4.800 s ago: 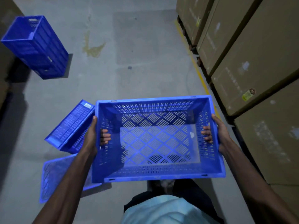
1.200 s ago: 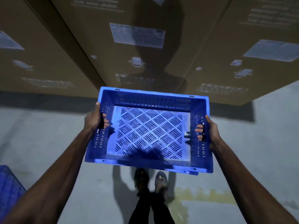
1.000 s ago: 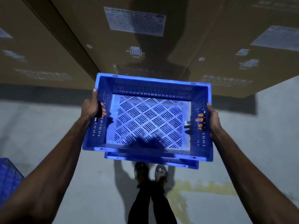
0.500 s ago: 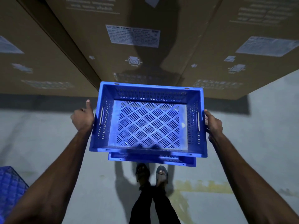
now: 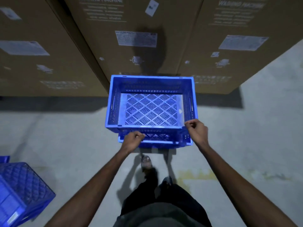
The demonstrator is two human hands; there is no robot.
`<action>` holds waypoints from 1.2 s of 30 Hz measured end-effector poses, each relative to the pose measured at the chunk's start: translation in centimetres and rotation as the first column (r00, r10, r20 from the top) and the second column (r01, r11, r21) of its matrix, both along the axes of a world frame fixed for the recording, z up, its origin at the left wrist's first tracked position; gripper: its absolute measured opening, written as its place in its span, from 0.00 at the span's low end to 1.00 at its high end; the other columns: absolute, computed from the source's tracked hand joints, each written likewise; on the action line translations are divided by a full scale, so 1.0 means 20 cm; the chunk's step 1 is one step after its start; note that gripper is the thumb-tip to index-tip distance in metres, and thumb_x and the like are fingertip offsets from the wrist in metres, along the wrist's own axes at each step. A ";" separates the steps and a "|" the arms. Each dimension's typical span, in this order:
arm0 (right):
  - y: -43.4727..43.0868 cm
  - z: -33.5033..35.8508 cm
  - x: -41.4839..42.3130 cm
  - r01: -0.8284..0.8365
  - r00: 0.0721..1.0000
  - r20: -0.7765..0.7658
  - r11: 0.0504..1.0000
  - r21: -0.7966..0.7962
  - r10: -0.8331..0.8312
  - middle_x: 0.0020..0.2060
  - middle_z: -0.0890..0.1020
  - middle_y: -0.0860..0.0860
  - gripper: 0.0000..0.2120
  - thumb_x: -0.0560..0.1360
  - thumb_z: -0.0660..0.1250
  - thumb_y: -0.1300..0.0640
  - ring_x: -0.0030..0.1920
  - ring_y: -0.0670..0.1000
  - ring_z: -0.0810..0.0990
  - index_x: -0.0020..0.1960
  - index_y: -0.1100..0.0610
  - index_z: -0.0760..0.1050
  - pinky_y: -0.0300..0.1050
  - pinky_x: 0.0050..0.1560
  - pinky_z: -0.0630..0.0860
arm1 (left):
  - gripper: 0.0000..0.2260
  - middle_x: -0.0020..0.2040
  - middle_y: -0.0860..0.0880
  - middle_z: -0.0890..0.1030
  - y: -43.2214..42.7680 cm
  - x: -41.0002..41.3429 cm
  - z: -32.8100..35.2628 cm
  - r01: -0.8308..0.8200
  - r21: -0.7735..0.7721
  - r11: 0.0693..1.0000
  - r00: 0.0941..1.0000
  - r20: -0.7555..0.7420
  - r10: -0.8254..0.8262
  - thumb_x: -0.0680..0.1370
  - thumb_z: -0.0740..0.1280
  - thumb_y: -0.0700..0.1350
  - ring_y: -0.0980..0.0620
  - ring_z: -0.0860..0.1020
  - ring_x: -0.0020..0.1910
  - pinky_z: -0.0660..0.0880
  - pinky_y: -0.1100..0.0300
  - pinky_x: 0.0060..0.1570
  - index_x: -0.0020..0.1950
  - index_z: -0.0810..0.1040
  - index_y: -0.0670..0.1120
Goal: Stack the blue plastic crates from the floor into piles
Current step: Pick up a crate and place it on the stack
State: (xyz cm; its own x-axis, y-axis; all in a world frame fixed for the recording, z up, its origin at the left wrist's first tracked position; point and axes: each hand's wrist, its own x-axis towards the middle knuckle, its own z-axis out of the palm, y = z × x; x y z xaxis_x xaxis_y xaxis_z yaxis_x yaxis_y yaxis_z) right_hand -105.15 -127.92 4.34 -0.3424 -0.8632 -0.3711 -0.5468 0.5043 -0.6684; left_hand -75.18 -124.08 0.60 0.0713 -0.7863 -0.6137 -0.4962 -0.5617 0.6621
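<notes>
Crate stack point(image 5: 152, 86), left hand point(image 5: 133, 139), right hand point(image 5: 197, 131) beside near rim

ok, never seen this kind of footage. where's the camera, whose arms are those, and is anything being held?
There is no machine here. A person wears one wide-angle camera on the head, looking forward and down, so the arms coming in from the bottom edge are their own. The left hand and right hand are at the near side of the top crate, with fingers curled, and seem to hold nothing. That crate sits on a lower crate, slightly offset, on the concrete floor. Behind them stand cardboard boxes printed WASHING MACHINE. Another blue crate shows at lower left.
</notes>
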 end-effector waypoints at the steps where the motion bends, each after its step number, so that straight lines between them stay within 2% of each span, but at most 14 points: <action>1: 0.09 0.00 0.03 -0.048 0.999 0.005 0.999 0.003 0.048 0.38 0.85 0.45 0.06 0.74 0.70 0.51 0.42 0.46 0.82 0.44 0.52 0.83 0.40 0.46 0.72 | 0.11 0.39 0.51 0.84 0.09 -0.05 0.00 0.043 0.040 0.998 0.999 -0.023 -0.043 0.77 0.71 0.54 0.48 0.83 0.45 0.80 0.50 0.54 0.38 0.82 0.50; 4: 0.35 -0.03 0.05 -0.142 0.989 0.036 0.989 0.030 0.141 0.36 0.85 0.44 0.06 0.72 0.70 0.48 0.40 0.43 0.83 0.43 0.50 0.82 0.41 0.45 0.75 | 0.12 0.40 0.49 0.84 0.35 -0.18 0.03 0.074 0.088 0.993 0.995 -0.066 -0.068 0.77 0.71 0.54 0.48 0.82 0.42 0.80 0.47 0.53 0.37 0.80 0.50; 7: 0.59 -0.07 0.03 -0.161 0.985 0.080 0.982 0.102 0.153 0.36 0.84 0.45 0.07 0.72 0.72 0.47 0.40 0.45 0.82 0.44 0.51 0.82 0.42 0.44 0.74 | 0.11 0.43 0.45 0.86 0.60 -0.29 0.07 0.082 0.090 0.993 0.995 -0.071 -0.076 0.80 0.70 0.51 0.50 0.82 0.41 0.79 0.52 0.52 0.42 0.81 0.46; 10: 0.82 -0.11 -0.02 -0.188 0.976 0.141 0.972 0.138 0.168 0.38 0.85 0.45 0.18 0.67 0.66 0.38 0.43 0.48 0.82 0.44 0.51 0.83 0.43 0.47 0.75 | 0.11 0.43 0.48 0.87 0.82 -0.36 0.11 0.075 0.083 0.994 0.997 -0.030 -0.073 0.80 0.69 0.49 0.50 0.84 0.42 0.78 0.56 0.50 0.42 0.83 0.45; 11: 0.91 -0.11 -0.05 -0.201 0.972 0.157 0.966 0.164 0.176 0.39 0.85 0.45 0.17 0.67 0.67 0.38 0.44 0.49 0.82 0.44 0.51 0.82 0.43 0.48 0.74 | 0.11 0.41 0.52 0.86 0.90 -0.38 0.11 0.080 0.079 0.994 0.997 -0.019 -0.079 0.81 0.69 0.48 0.52 0.83 0.40 0.78 0.57 0.50 0.40 0.82 0.47; 13: 1.05 -0.12 -0.12 -0.232 0.966 0.162 0.950 0.208 0.200 0.38 0.84 0.46 0.08 0.72 0.72 0.45 0.46 0.51 0.82 0.41 0.49 0.80 0.43 0.47 0.73 | 0.11 0.37 0.56 0.85 1.04 -0.41 0.13 0.078 0.069 0.995 0.997 -0.015 -0.077 0.81 0.69 0.47 0.57 0.82 0.35 0.78 0.58 0.49 0.38 0.82 0.50; 15: 1.18 -0.15 -0.18 -0.247 0.964 0.154 0.941 0.229 0.216 0.37 0.84 0.46 0.07 0.73 0.73 0.47 0.46 0.52 0.82 0.40 0.49 0.80 0.44 0.49 0.75 | 0.10 0.37 0.53 0.86 1.15 -0.42 0.13 0.032 0.066 0.997 0.999 -0.036 -0.030 0.81 0.69 0.47 0.57 0.82 0.34 0.80 0.56 0.48 0.41 0.83 0.48; 18: 1.29 -0.15 -0.25 -0.230 0.968 0.161 0.942 0.243 0.194 0.36 0.85 0.46 0.07 0.74 0.73 0.47 0.45 0.51 0.83 0.42 0.51 0.82 0.46 0.51 0.77 | 0.09 0.41 0.48 0.87 1.27 -0.42 0.17 -0.010 0.082 0.997 0.999 -0.039 0.014 0.81 0.69 0.47 0.58 0.81 0.33 0.78 0.59 0.44 0.46 0.84 0.45; 23: 1.32 -0.13 -0.25 -0.214 0.969 0.173 0.949 0.231 0.176 0.37 0.85 0.47 0.06 0.74 0.73 0.48 0.46 0.51 0.83 0.43 0.50 0.82 0.46 0.52 0.77 | 0.10 0.45 0.46 0.87 1.32 -0.37 0.20 -0.046 0.089 0.995 0.999 -0.021 0.048 0.82 0.68 0.48 0.59 0.82 0.34 0.73 0.71 0.34 0.50 0.84 0.43; 31: 1.16 -0.08 -0.08 -0.269 0.956 0.186 0.935 0.230 0.229 0.39 0.85 0.48 0.06 0.74 0.71 0.48 0.47 0.52 0.83 0.42 0.49 0.81 0.45 0.50 0.77 | 0.08 0.46 0.46 0.87 1.13 -0.26 0.24 -0.126 0.041 0.991 0.990 -0.054 0.128 0.82 0.67 0.47 0.52 0.82 0.39 0.72 0.73 0.32 0.50 0.83 0.45; 34: 1.00 -0.02 0.00 -0.302 0.949 0.152 0.937 0.175 0.278 0.39 0.85 0.45 0.14 0.69 0.66 0.40 0.48 0.50 0.83 0.43 0.49 0.81 0.43 0.48 0.75 | 0.06 0.47 0.46 0.86 0.96 -0.22 0.26 -0.140 0.006 0.990 0.988 -0.071 0.140 0.82 0.67 0.47 0.50 0.82 0.41 0.72 0.71 0.34 0.49 0.82 0.48; 36: 0.85 0.00 0.04 -0.358 0.934 0.046 0.926 0.115 0.355 0.39 0.85 0.43 0.19 0.66 0.60 0.36 0.46 0.48 0.83 0.44 0.48 0.80 0.46 0.48 0.78 | 0.06 0.47 0.46 0.86 0.82 -0.18 0.25 -0.169 -0.038 0.985 0.983 -0.077 0.166 0.81 0.67 0.47 0.50 0.82 0.42 0.76 0.67 0.39 0.50 0.83 0.47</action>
